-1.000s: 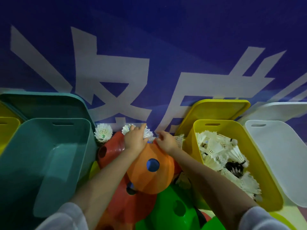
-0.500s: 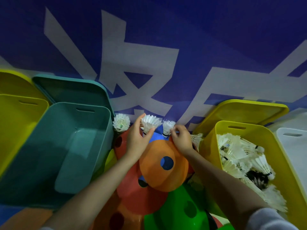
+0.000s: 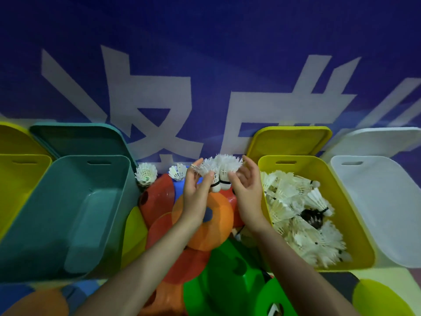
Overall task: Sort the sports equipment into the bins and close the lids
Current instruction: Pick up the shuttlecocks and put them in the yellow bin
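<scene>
1. Shuttlecocks (image 3: 218, 173): two white ones are being held up between my hands, feathers upward, cork bases downward, above the orange cone disc (image 3: 206, 224).
2. My left hand (image 3: 196, 197) is rising palm-inward, its thumb and fingers pinching the left shuttlecock near its base.
3. My right hand (image 3: 247, 195) is pinching the right shuttlecock with thumb and forefinger, the other fingers standing loosely straight.
4. The yellow bin (image 3: 355, 224), at my right, is holding a heap of white shuttlecocks and one dark one; its lid (image 3: 289, 140) is leaning open behind.
5. The teal bin (image 3: 68, 213), at my left, is showing a bare floor.
6. Two more shuttlecocks (image 3: 145, 175) are lying beside the teal bin's far corner.
</scene>
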A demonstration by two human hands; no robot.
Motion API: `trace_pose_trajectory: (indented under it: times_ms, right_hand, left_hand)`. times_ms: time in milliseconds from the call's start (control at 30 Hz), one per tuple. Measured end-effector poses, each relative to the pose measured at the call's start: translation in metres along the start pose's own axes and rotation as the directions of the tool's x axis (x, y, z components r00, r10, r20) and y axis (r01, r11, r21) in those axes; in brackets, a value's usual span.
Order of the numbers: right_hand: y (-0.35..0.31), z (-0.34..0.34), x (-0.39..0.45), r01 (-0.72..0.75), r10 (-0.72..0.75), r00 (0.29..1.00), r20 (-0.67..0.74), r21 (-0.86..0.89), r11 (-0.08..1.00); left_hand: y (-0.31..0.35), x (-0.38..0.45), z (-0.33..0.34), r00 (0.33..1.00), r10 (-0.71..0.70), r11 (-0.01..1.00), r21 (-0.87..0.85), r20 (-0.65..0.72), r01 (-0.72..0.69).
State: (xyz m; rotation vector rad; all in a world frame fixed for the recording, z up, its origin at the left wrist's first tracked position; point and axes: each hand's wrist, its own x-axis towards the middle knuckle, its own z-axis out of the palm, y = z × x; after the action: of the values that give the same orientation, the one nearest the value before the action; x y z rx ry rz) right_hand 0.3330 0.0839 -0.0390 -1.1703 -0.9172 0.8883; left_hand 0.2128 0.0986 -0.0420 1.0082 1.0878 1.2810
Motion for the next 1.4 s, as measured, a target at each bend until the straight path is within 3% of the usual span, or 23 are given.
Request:
trace_pose_trajectory:
  times_ms: [300, 467, 633, 867, 1033, 1167, 1400]
  right_hand:
    - [-0.014, -0.073, -0.013, -0.112, 0.101, 0.987, -0.124, -0.080, 0.991]
    - [-0.026, -0.154, 0.000, -0.060, 0.019, 0.989, -0.146, -0.281, 0.958]
    - [-0.025, -0.231, 0.034, -0.113, 0.009, 0.983, -0.186, -0.559, 0.821]
    - [-0.007, -0.249, 0.090, 0.042, 0.008, 0.999, 0.054, -0.854, 0.519]
    - [0.008, -0.241, 0.129, 0.191, 0.075, 0.972, 0.224, -0.931, 0.312]
    - [0.028, -0.247, 0.153, 0.234, 0.196, 0.945, 0.263, -0.959, 0.157]
    - [0.052, -0.253, 0.163, 0.281, 0.249, 0.918, 0.307, -0.950, 0.134]
  left_hand:
    - [0.002, -0.034, 0.050, 0.998, 0.046, 0.988, 0.148, 0.032, -0.051]
    - [-0.012, -0.046, 0.068, 0.998, -0.001, 0.970, 0.244, 0.065, -0.015]
    - [-0.027, -0.054, 0.093, 0.982, -0.049, 0.928, 0.371, 0.185, -0.023]
    - [-0.039, -0.052, 0.128, 0.968, -0.058, 0.851, 0.519, 0.244, -0.080]
    - [-0.046, -0.038, 0.138, 0.969, -0.035, 0.786, 0.606, 0.245, -0.125]
    - [-0.051, -0.023, 0.141, 0.965, -0.022, 0.747, 0.646, 0.260, -0.157]
    - [-0.065, -0.005, 0.152, 0.949, -0.042, 0.660, 0.722, 0.312, -0.207]
